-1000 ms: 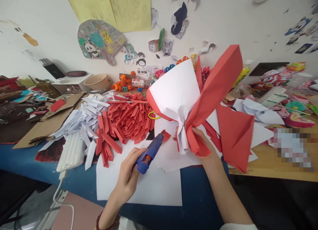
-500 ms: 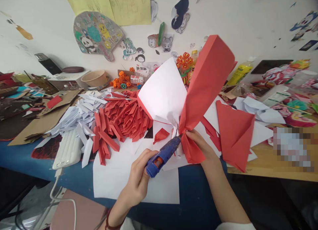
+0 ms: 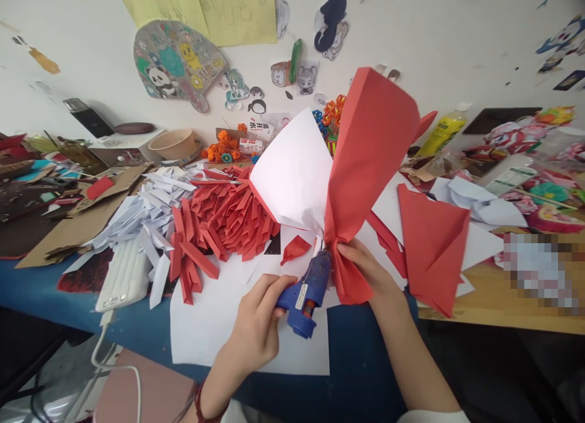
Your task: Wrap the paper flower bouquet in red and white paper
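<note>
My left hand (image 3: 260, 322) is wrapped round the handle of a blue glue gun (image 3: 313, 289), its nozzle pointing up at the gathered neck of a paper wrap. The wrap has a white panel (image 3: 297, 173) on the left and a tall red panel (image 3: 370, 149) on the right, with a red flared end below the neck. My right hand (image 3: 365, 264) pinches the red paper at that neck from the right; some of its fingers are hidden behind the folds. A small red scrap (image 3: 295, 248) lies left of the nozzle.
Piles of folded red strips (image 3: 237, 216) and white strips (image 3: 158, 203) cover the left side, beside a white power bank (image 3: 125, 277). A white sheet (image 3: 205, 331) lies in front. Crumpled red paper (image 3: 432, 246) sits right. A yellow bottle (image 3: 443, 130) stands behind.
The glue gun has turned more upright, its rear end swinging right and its nozzle shifting slightly left. The red panel has tilted and moved left, and both hands have shifted slightly.
</note>
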The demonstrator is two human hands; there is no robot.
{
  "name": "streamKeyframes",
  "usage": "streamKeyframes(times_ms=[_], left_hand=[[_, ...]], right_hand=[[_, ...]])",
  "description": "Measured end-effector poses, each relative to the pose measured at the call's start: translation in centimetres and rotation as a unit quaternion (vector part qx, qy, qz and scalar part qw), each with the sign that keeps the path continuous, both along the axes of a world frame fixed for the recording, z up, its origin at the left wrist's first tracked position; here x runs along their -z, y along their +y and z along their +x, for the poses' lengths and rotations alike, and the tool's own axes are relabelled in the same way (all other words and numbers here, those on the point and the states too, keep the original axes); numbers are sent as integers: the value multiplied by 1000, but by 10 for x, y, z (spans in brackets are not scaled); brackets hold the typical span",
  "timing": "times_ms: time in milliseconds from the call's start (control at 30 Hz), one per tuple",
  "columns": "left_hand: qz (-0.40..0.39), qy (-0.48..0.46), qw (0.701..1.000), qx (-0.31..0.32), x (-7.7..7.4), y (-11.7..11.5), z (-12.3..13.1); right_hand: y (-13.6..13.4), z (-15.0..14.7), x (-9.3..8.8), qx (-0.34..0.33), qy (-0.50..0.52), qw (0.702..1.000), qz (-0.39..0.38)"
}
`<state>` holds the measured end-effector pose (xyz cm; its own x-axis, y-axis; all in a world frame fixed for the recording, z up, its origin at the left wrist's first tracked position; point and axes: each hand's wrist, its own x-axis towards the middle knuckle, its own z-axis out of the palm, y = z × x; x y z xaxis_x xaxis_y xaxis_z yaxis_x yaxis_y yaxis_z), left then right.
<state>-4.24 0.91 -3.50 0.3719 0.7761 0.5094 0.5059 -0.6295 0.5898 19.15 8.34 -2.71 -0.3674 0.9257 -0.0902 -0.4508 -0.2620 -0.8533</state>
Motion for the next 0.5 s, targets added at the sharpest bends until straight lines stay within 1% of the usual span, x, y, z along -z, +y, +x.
streamKeyframes(times_ms=[133,233,367,500], left_hand=[[101,89,990,-48,-2,-1,-8],[146,98,983,-57,-4,-3,-13],[139,87,986,-30,-4,-2,-12],[123,106,987,0,-5,5,-8]], right_hand=[[0,1,0,0,-4,1000,5],[1,1,0,2,-6,1000,5],[0,1,0,-1,-6,1000,7],[-1,0,1,-7,-8,1000,9]])
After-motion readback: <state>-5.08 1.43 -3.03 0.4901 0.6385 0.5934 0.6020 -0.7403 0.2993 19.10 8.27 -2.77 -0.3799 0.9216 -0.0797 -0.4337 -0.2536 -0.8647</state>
